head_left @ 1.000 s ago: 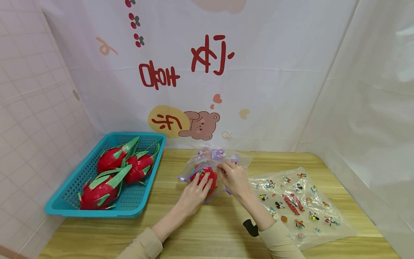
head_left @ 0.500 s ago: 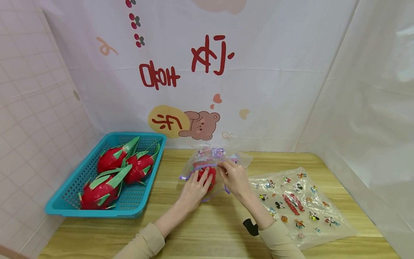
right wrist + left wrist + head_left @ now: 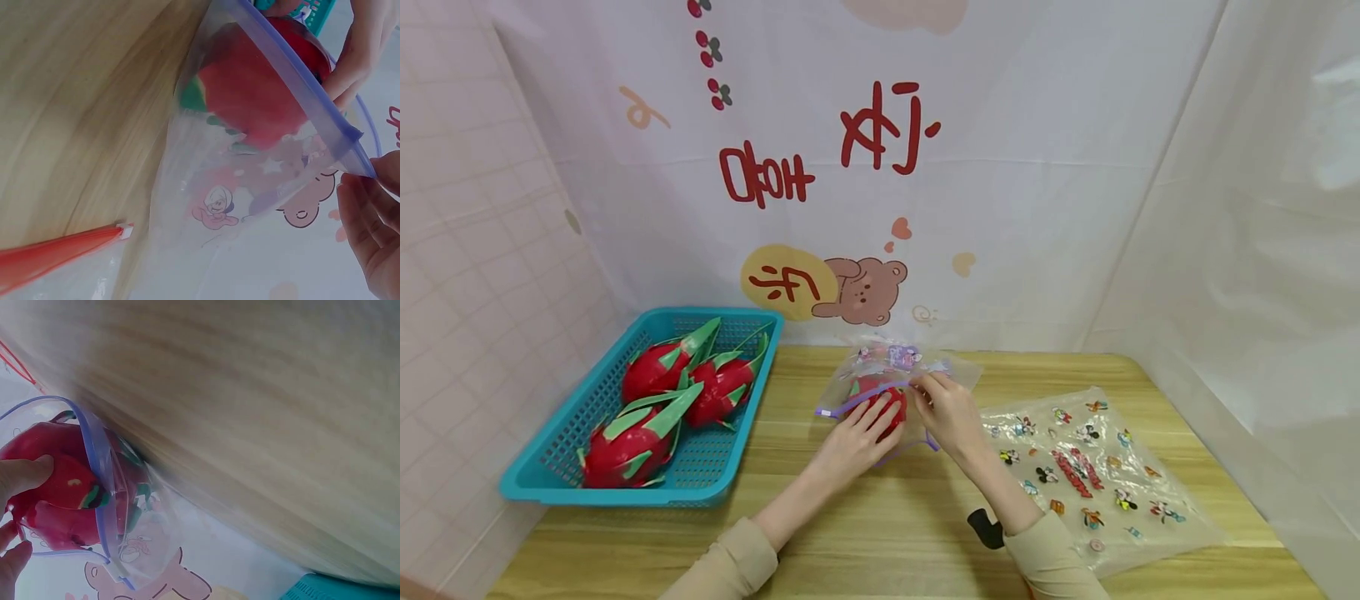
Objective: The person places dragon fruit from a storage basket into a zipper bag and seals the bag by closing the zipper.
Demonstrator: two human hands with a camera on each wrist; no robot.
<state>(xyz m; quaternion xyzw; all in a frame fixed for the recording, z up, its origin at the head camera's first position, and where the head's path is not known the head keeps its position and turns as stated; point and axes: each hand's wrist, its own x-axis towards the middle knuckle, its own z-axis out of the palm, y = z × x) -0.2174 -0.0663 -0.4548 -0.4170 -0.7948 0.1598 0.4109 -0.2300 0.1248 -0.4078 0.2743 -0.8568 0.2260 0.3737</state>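
The left hand (image 3: 853, 442) is curled over the dragon fruit (image 3: 891, 421), with its thumb (image 3: 28, 475) bearing on the near end and its fingers spread over the top. The right hand (image 3: 951, 412) pinches the purple zip edge (image 3: 300, 75) of the clear bag (image 3: 215, 212) between thumb and fingertips; its hold matches the previous frames. Compared with one second ago, more of the fruit lies behind the zip edge. The fruit's leading part is inside the bag; its near part stands out of the mouth. Insertion is judged partial. A second bag (image 3: 1082, 475) lies flat to the right. The basket (image 3: 625, 497) at left holds three more dragon fruits (image 3: 628, 450).
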